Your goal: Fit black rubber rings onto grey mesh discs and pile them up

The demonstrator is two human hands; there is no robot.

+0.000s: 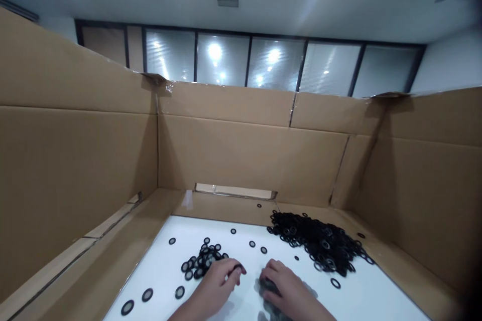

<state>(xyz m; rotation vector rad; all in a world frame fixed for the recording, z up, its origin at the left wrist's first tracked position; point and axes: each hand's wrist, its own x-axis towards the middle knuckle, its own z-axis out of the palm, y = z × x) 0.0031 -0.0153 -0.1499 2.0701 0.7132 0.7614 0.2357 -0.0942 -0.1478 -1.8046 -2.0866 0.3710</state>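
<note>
The left hand was over the board, just beside the small pile of black rings, its grip closed at the fingertips on one ring. The right hand was low over a blurred dark cluster, fingers curved downward; whether its grip was closed on anything could not be told. The hands stood apart, with bare board between them. The large heap of rings lay at the right rear, spread past the board's edge onto the cardboard floor. Loose rings were noted on the board: two at the front left, one near the left rear corner, two side by side between pile and heap, and one just in front of the heap. A further ring lay on the floor behind the board. Cardboard walls rose at left, rear and right. A slot ran along the rear wall's base.
</note>
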